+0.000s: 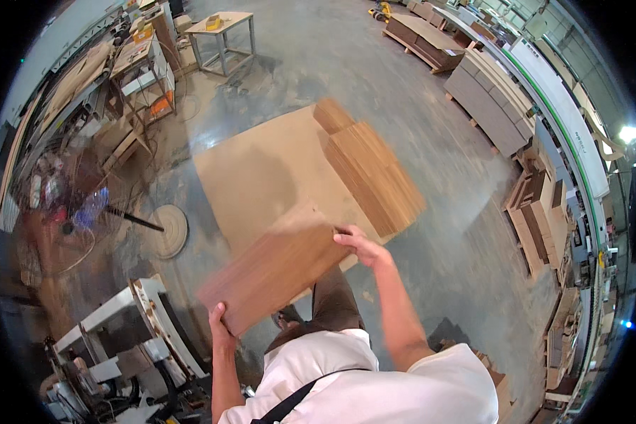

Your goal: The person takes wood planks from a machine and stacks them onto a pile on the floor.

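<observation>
I am holding a flat brown wooden board (275, 272) in both hands, out in front of my body and above the floor. My left hand (221, 326) grips the near corner of the board, low and close to my white shirt. My right hand (360, 247) grips the far corner, up and away from me. So my hands are apart, one at each end, and both are closed tight on the board. I think I hold it by two opposite corners because it is wide and would tip if I used one hand.

Just to my left, close by my legs, stands a white machine (131, 339) with black hoses. A bit farther left is a standing fan (71, 212) with a round base.

Past the board, a big thin tan sheet (261, 177) lies flat on the grey floor (417, 113). On the far right part of that sheet sits a neat stack of boards (374, 177) like mine, reaching to the sheet's right edge. I think the sheet keeps the stack off the dusty floor.

Farther off, a small table (222, 32) stands near the back. Along the right side run more stacks of panels (491, 99) and a long white machine (565, 120). It looks like a big wood workshop.
</observation>
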Tool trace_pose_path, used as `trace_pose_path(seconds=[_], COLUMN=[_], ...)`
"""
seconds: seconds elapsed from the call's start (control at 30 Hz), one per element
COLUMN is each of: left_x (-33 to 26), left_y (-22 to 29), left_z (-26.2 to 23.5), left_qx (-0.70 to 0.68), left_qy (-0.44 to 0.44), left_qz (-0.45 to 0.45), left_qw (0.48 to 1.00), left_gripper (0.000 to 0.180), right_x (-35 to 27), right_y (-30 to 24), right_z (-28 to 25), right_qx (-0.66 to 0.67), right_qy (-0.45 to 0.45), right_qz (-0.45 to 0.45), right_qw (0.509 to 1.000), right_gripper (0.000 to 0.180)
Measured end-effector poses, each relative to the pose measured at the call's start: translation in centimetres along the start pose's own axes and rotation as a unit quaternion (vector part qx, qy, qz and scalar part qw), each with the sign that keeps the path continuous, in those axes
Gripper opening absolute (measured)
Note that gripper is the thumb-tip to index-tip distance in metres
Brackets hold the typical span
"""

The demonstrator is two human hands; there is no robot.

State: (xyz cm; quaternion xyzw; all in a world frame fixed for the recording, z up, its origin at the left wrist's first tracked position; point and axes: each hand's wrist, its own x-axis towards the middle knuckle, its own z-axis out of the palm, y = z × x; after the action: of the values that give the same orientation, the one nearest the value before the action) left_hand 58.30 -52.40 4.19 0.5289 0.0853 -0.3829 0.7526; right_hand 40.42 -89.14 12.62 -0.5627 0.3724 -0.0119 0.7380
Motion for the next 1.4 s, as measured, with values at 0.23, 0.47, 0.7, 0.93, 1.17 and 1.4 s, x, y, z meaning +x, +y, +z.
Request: trace_pose_path(seconds=[0.23, 0.47, 0.7, 0.93, 1.17, 1.4], left_x=[9.9, 18.3, 24.7, 32.0, 47.5, 60.6], left_y=[8.0, 16.8, 22.3, 25.1, 29.2, 36.8], left_z=[11.6, 23.8, 33.0, 36.7, 40.0, 48.3], left_qx=[0.128, 0.189, 0.221, 0.202, 0.234, 0.261], left_qy=[0.000, -0.072, -0.090, -0.094, -0.131, -0.222], left_qz=[0.018, -0.030, -0.097, -0.137, -0.165, -0.210], left_qw=[0.992, 0.979, 0.966, 0.965, 0.949, 0.916], left_gripper=[0.085, 0.072, 0.069, 0.064, 0.054, 0.061], right_x=[11.7, 12.3, 16.9, 20.6, 32.1, 41.2], right_y=[-2.8, -12.5, -14.2, -25.0, -28.5, -33.6], right_z=[-4.5, -8.5, -12.9, -11.5, -12.0, -13.5], right_qx=[-0.004, 0.230, 0.203, 0.167, 0.187, 0.257], right_qy=[0.018, 0.071, 0.130, 0.220, 0.297, 0.354], right_qz=[0.123, 0.164, 0.101, 0.113, 0.073, 0.053], right_qw=[0.992, 0.956, 0.965, 0.954, 0.934, 0.898], right_gripper=[0.088, 0.086, 0.094, 0.094, 0.093, 0.097])
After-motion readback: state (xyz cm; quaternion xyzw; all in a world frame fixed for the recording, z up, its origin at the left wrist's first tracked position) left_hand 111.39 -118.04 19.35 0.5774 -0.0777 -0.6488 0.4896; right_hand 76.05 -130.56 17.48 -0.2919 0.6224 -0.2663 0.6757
